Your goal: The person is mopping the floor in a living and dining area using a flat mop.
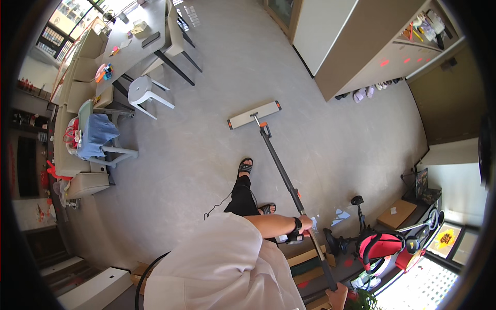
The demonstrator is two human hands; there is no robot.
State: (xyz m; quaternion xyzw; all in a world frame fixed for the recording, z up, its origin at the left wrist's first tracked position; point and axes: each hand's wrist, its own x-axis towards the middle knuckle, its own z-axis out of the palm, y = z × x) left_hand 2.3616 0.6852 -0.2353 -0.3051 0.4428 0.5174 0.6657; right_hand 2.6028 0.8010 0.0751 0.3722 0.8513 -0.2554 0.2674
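A flat mop [282,172] with a long dark pole slants across the floor in front of me. Its wide, pale rectangular head [244,119] lies on the grey floor, with orange and black end pieces. My left hand [305,223], a black watch on its wrist, is wrapped around the middle of the pole. Lower down at the right, my right hand [338,296] grips the pole near its top end. Both feet in black sandals [245,167] are beside the pole, to its left.
On the left stand a dining table [155,23], a white stool [141,90], a chair draped with blue cloth [97,131] and a beige sofa [75,116]. A tall cabinet [356,50] with slippers [359,95] beneath is at the upper right. A red-seated stroller [381,248] and cardboard boxes [397,214] stand lower right.
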